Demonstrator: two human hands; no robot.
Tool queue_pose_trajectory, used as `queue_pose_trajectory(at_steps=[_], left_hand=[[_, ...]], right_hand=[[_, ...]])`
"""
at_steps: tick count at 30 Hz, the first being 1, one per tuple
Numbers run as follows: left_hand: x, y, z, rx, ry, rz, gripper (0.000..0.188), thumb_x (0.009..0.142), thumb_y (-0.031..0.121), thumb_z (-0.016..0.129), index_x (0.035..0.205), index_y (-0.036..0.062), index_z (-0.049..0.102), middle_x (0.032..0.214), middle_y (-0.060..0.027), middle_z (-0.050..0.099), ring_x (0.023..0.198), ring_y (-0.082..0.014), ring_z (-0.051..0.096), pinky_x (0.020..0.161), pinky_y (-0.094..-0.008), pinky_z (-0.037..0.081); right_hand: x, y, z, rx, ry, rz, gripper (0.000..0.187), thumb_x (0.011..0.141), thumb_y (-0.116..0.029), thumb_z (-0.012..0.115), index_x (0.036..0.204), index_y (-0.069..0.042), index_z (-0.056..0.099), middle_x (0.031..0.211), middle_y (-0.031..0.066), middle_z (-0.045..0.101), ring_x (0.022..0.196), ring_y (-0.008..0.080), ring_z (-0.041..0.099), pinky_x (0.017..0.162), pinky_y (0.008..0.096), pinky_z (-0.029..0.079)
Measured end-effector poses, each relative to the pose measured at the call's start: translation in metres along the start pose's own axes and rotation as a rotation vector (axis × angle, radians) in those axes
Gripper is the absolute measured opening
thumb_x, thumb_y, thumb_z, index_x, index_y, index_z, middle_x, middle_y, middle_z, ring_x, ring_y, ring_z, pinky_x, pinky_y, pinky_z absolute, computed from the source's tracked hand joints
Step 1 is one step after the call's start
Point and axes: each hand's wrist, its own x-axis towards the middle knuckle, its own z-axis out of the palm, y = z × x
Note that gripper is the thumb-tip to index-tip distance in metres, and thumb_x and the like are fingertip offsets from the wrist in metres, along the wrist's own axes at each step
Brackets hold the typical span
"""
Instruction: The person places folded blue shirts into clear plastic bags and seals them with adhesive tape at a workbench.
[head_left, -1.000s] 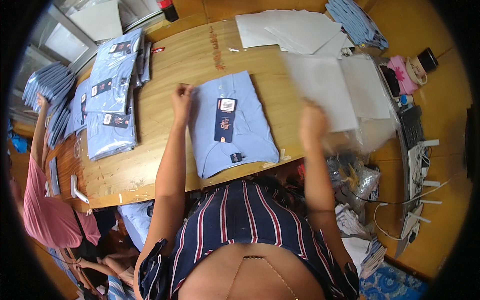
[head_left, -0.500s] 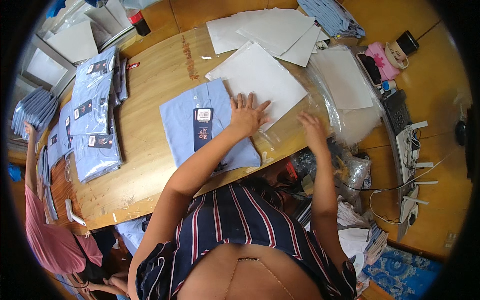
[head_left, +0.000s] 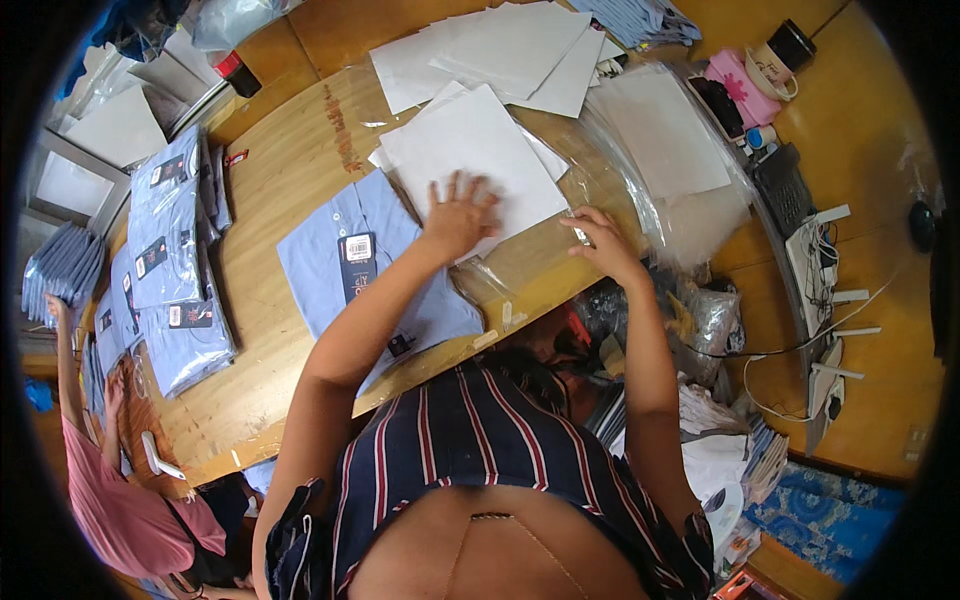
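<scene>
I see left hand [head_left: 458,215] spread flat on white card sheet [head_left: 470,150] | right hand [head_left: 600,240] pinching clear poly bag [head_left: 560,200], just right | folded blue shirt [head_left: 350,270] left of both, on counter [head_left: 270,190]

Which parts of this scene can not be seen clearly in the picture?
- Head view: the right part of the folded blue shirt is hidden under the left forearm.
- Head view: the sheet part under the left hand is covered by the palm on the white sheet.
- Whether the right hand pinches the clear plastic bag is too small to tell.
- The table front edge is hidden by the person's body.
</scene>
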Motion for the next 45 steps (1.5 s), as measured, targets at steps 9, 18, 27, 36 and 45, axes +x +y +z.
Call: queue_pose_trajectory(at_steps=[9,18,27,36,45], left_hand=[[0.008,0.029,0.028,-0.015,0.220,0.086,0.051,0.083,0.054,0.026,0.131,0.0361,0.021,0.141,-0.0027,0.009,0.127,-0.0354,0.006,0.092,-0.0656,0.009],[0.002,0.027,0.032,-0.024,0.266,0.050,0.049,0.084,0.052,0.026,0.130,0.0351,0.024,0.140,-0.0030,0.010,0.127,-0.0356,0.007,0.091,-0.0659,0.010],[0.008,0.035,0.016,-0.093,0.173,0.095,0.057,0.078,0.055,0.038,0.128,0.0284,0.031,0.139,-0.0063,0.015,0.127,-0.0357,0.008,0.092,-0.0657,0.008],[0.027,0.028,0.010,-0.122,0.039,0.206,0.072,0.069,0.066,0.042,0.126,0.0222,0.033,0.138,-0.0073,0.015,0.128,-0.0337,0.004,0.093,-0.0650,0.006],[0.033,0.037,0.020,-0.034,0.092,0.240,0.044,0.085,0.053,0.017,0.128,0.0428,0.024,0.141,0.0015,0.009,0.128,-0.0328,0.001,0.093,-0.0648,0.003]], right_hand=[[0.100,0.025,0.005,-0.069,0.076,0.457,0.028,0.079,-0.024,0.053,0.101,-0.007,0.057,0.099,0.0167,0.057,0.090,0.0322,0.054,0.079,0.0382,0.041],[0.093,0.092,-0.182,-0.019,0.758,0.428,0.017,0.075,-0.015,0.057,0.085,-0.002,0.064,0.064,0.0073,0.061,0.055,0.0183,0.057,0.053,0.0286,0.045],[0.041,0.087,-0.121,-0.476,0.848,0.115,0.044,0.075,-0.002,0.049,0.118,-0.003,0.040,0.116,0.0171,0.045,0.110,0.0300,0.041,0.094,0.0363,0.032],[0.027,0.002,-0.003,-0.270,-0.200,-0.128,0.030,0.068,-0.007,0.059,0.098,-0.006,0.055,0.108,0.0098,0.051,0.102,0.0255,0.045,0.085,0.0346,0.036],[0.004,0.007,0.011,-0.511,0.261,-0.433,0.012,0.069,-0.010,0.055,0.078,-0.003,0.055,0.087,0.0090,0.054,0.087,0.0242,0.051,0.077,0.0359,0.039]])
